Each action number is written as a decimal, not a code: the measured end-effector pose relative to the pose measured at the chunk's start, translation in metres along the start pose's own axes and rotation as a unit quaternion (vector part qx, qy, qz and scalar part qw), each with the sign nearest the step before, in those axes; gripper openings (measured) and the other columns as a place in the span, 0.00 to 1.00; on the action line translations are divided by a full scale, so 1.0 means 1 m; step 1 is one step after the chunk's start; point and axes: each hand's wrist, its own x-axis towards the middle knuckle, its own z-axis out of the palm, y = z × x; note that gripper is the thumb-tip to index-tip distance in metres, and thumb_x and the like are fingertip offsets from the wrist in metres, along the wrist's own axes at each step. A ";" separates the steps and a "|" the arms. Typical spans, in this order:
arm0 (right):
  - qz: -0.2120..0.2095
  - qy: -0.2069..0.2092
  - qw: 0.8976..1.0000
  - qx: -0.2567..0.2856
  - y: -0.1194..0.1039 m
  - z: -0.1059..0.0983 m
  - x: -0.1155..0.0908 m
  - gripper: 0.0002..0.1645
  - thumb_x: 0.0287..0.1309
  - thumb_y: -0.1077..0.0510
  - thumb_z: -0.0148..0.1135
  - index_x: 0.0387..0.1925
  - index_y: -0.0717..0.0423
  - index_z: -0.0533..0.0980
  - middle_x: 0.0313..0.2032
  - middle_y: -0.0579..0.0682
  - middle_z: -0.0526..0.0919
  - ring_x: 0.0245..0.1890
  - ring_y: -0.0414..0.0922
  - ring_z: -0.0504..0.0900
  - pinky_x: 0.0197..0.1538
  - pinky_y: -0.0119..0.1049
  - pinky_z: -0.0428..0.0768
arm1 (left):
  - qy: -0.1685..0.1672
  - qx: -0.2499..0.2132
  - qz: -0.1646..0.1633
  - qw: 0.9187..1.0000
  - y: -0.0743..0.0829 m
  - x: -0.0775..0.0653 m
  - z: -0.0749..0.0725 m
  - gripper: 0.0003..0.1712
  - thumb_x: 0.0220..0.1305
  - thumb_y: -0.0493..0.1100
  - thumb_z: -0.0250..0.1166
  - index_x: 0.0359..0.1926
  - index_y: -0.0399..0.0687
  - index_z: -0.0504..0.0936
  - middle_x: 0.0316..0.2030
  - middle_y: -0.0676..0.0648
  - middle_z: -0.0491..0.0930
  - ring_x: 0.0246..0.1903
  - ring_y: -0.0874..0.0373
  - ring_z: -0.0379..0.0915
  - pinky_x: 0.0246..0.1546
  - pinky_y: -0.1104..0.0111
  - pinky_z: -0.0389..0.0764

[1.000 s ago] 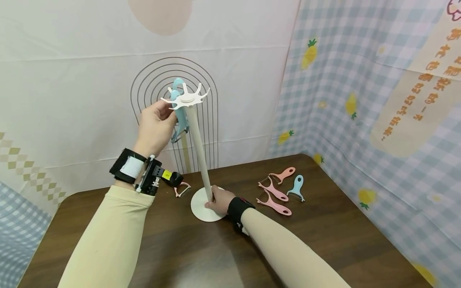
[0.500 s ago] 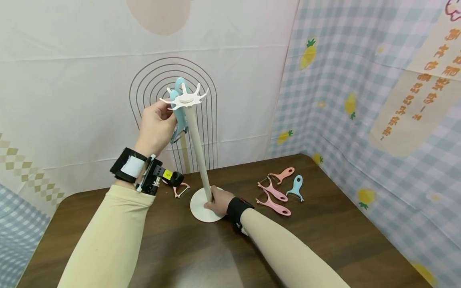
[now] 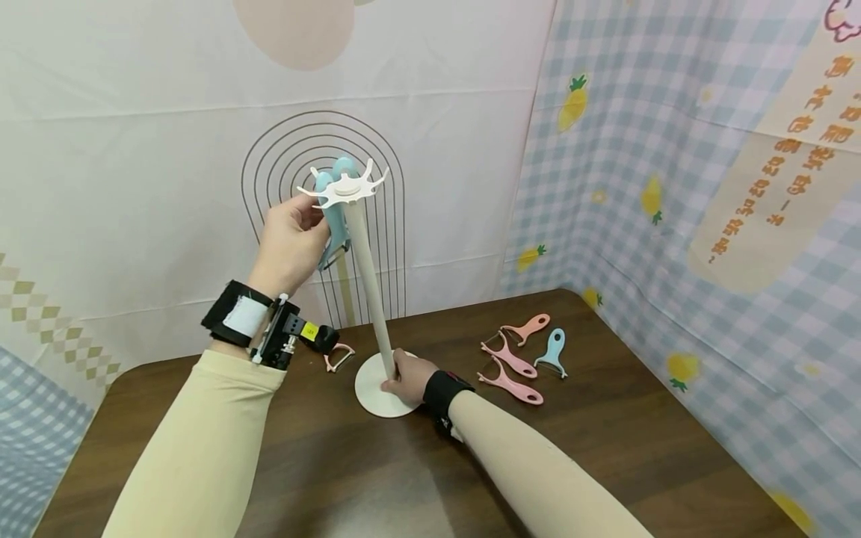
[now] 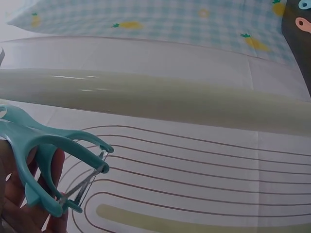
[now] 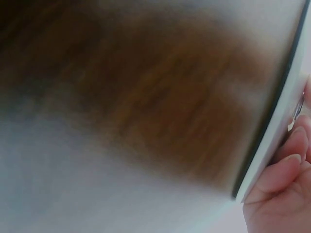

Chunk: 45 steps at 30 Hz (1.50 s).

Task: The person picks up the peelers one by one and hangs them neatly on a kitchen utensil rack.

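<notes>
A white stand (image 3: 368,276) with a round base (image 3: 371,396) and a hook crown (image 3: 347,190) rises from the table. Up at the crown's left side, my left hand (image 3: 291,237) pinches a light blue peeler (image 3: 334,223). A second light blue peeler (image 3: 346,166) shows its rounded handle end behind the hooks. In the left wrist view the two Y-shaped heads overlap, blades (image 4: 87,183) close together, beside the pole (image 4: 146,97). My right hand (image 3: 410,376) grips the stand low at the pole's foot; the right wrist view has fingers (image 5: 284,172) at the base's edge.
Right of the stand on the brown table (image 3: 605,426) lie two pink peelers (image 3: 516,360), an orange peeler (image 3: 531,326) and a blue peeler (image 3: 554,347). A pale pink peeler (image 3: 341,359) lies left of the base, partly behind the wrist camera (image 3: 316,336). Fabric-covered walls (image 3: 457,187) stand behind.
The rear blue peeler's handle end has moved right and down behind the hook crown. The left hand keeps its pinch and the right hand stays at the stand's foot.
</notes>
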 end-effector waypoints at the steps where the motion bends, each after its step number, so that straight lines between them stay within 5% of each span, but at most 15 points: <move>1: 0.000 0.000 1.000 0.001 0.000 0.000 0.000 0.24 0.59 0.44 0.65 0.47 0.55 0.68 0.29 0.44 0.74 0.29 0.41 0.74 0.34 0.34 0.72 | -0.002 0.002 0.000 1.000 -0.001 -0.001 0.000 0.17 0.70 0.38 0.56 0.58 0.43 0.79 0.44 0.43 0.83 0.43 0.56 0.79 0.37 0.70 0.76; 9: 0.004 -0.001 1.000 -0.003 0.000 -0.001 -0.001 0.24 0.60 0.44 0.65 0.47 0.55 0.68 0.30 0.44 0.74 0.30 0.41 0.74 0.36 0.34 0.72 | -0.014 -0.018 0.015 1.000 -0.004 -0.005 0.000 0.16 0.70 0.37 0.56 0.56 0.42 0.79 0.49 0.45 0.82 0.50 0.57 0.77 0.50 0.65 0.76; 16: 0.007 -0.003 1.000 -0.007 -0.003 -0.005 -0.005 0.24 0.60 0.45 0.65 0.48 0.56 0.68 0.30 0.45 0.74 0.31 0.42 0.74 0.37 0.35 0.73 | -0.015 -0.019 0.017 1.000 -0.010 -0.010 -0.001 0.15 0.69 0.37 0.57 0.54 0.40 0.80 0.49 0.43 0.82 0.50 0.55 0.78 0.50 0.65 0.76; 23: 0.014 -0.004 1.000 -0.012 0.000 -0.004 -0.004 0.25 0.60 0.44 0.65 0.49 0.56 0.68 0.31 0.45 0.74 0.31 0.42 0.74 0.37 0.35 0.73 | 0.045 -0.031 0.006 0.998 -0.023 -0.018 -0.002 0.16 0.71 0.46 0.57 0.52 0.41 0.81 0.46 0.43 0.82 0.46 0.56 0.79 0.48 0.70 0.75; 28: 0.013 -0.004 1.000 -0.009 0.001 -0.004 -0.003 0.26 0.60 0.45 0.65 0.50 0.56 0.68 0.31 0.45 0.74 0.32 0.42 0.75 0.37 0.35 0.73 | 0.104 -0.016 -0.035 0.994 -0.041 -0.028 -0.001 0.20 0.72 0.51 0.55 0.51 0.40 0.80 0.42 0.44 0.80 0.41 0.56 0.77 0.41 0.70 0.72; 32: 0.009 -0.002 1.000 -0.010 0.003 -0.003 -0.002 0.26 0.60 0.45 0.65 0.50 0.56 0.68 0.31 0.45 0.74 0.31 0.42 0.75 0.37 0.35 0.73 | 0.113 0.005 -0.091 0.989 -0.063 -0.039 0.002 0.24 0.70 0.55 0.55 0.51 0.39 0.79 0.44 0.44 0.78 0.42 0.54 0.75 0.42 0.67 0.72; 36: 0.004 -0.003 1.000 -0.018 0.002 -0.003 -0.002 0.27 0.60 0.45 0.65 0.52 0.57 0.68 0.30 0.45 0.74 0.31 0.41 0.74 0.36 0.34 0.73 | 0.077 0.022 -0.143 0.986 -0.089 -0.052 0.013 0.26 0.69 0.55 0.57 0.53 0.37 0.77 0.47 0.41 0.78 0.45 0.50 0.76 0.43 0.62 0.74; 40: 0.004 -0.011 1.000 -0.022 -0.003 -0.006 -0.004 0.28 0.61 0.46 0.64 0.54 0.58 0.67 0.30 0.45 0.74 0.31 0.41 0.74 0.37 0.34 0.73 | -0.006 0.072 -0.179 0.981 -0.116 -0.068 0.032 0.29 0.67 0.55 0.59 0.56 0.35 0.74 0.51 0.35 0.76 0.48 0.44 0.75 0.46 0.54 0.75; 45: -0.003 -0.015 1.000 -0.021 -0.007 -0.004 -0.005 0.27 0.61 0.46 0.64 0.54 0.57 0.67 0.31 0.44 0.75 0.30 0.40 0.75 0.36 0.33 0.73 | -0.137 0.184 -0.197 0.953 -0.151 -0.092 0.056 0.34 0.67 0.56 0.57 0.62 0.33 0.69 0.57 0.31 0.71 0.56 0.37 0.68 0.55 0.47 0.69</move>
